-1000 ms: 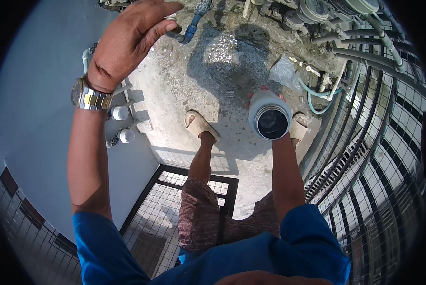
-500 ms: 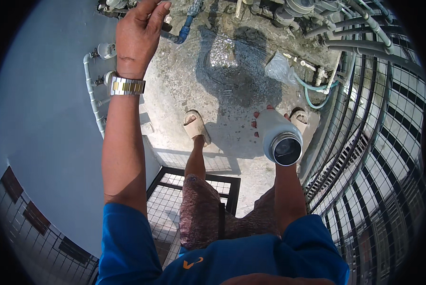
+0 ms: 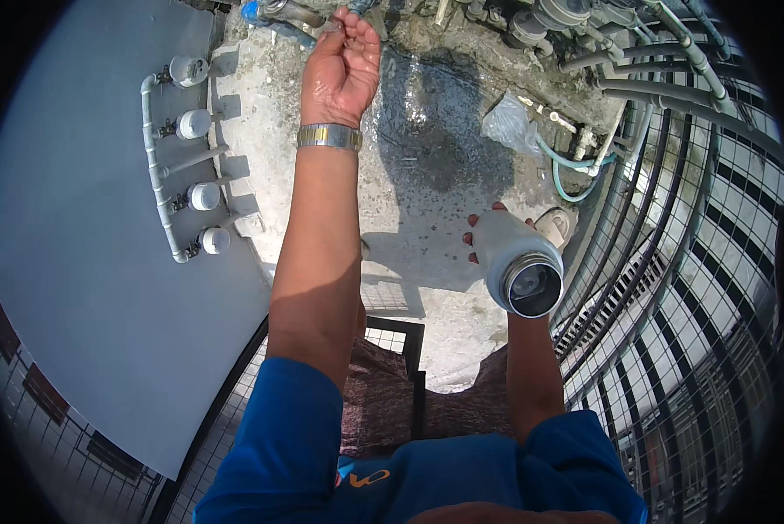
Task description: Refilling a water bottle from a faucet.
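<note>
My left hand (image 3: 343,77), with a metal-band watch (image 3: 329,136) on its wrist, is turned palm up at the mouth of a metal tap (image 3: 294,12). Its skin is wet, its fingers are loosely cupped and apart, and it holds nothing. The tap has a blue handle end (image 3: 250,11). In my right hand (image 3: 473,234) is a pale, wide-mouthed bottle (image 3: 503,241), uncapped, its metal-rimmed mouth tilted up toward me. Fingertips show along the bottle's left side; the rest of that hand is hidden behind it.
White pipework with several round meters (image 3: 203,196) runs along the grey-blue wall at left. A clear plastic bag (image 3: 510,124) and a pale green hose (image 3: 563,185) lie at right, near more pipes and meters (image 3: 556,12). Wire mesh fencing (image 3: 671,288) borders the right side. The concrete floor (image 3: 427,231) has wet patches.
My left hand has moved right and turned from back-up to palm-up, coming to the tap mouth. The view has shifted, uncovering more wall meters. My right hand keeps the bottle nearly in place.
</note>
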The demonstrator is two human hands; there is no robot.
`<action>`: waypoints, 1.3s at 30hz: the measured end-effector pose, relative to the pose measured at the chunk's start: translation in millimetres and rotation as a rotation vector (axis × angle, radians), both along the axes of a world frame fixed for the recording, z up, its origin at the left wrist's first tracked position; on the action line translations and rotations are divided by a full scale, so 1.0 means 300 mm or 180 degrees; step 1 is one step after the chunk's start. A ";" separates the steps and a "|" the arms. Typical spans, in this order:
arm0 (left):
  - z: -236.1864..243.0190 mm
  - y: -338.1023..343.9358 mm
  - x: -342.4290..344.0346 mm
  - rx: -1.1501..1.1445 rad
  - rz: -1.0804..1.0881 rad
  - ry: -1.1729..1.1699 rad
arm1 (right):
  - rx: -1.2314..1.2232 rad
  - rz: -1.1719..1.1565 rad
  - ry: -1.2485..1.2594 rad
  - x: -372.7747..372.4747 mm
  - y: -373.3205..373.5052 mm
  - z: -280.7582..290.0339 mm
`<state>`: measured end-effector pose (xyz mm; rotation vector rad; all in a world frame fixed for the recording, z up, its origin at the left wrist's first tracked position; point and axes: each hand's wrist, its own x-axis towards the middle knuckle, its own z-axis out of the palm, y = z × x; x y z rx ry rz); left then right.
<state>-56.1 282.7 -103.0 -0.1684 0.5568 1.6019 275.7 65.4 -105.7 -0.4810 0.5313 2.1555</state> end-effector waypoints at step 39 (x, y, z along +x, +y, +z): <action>0.158 -0.301 -0.100 -0.1365 -0.1223 0.3920 | 0.0120 0.0179 -0.0391 -0.385 0.386 -0.380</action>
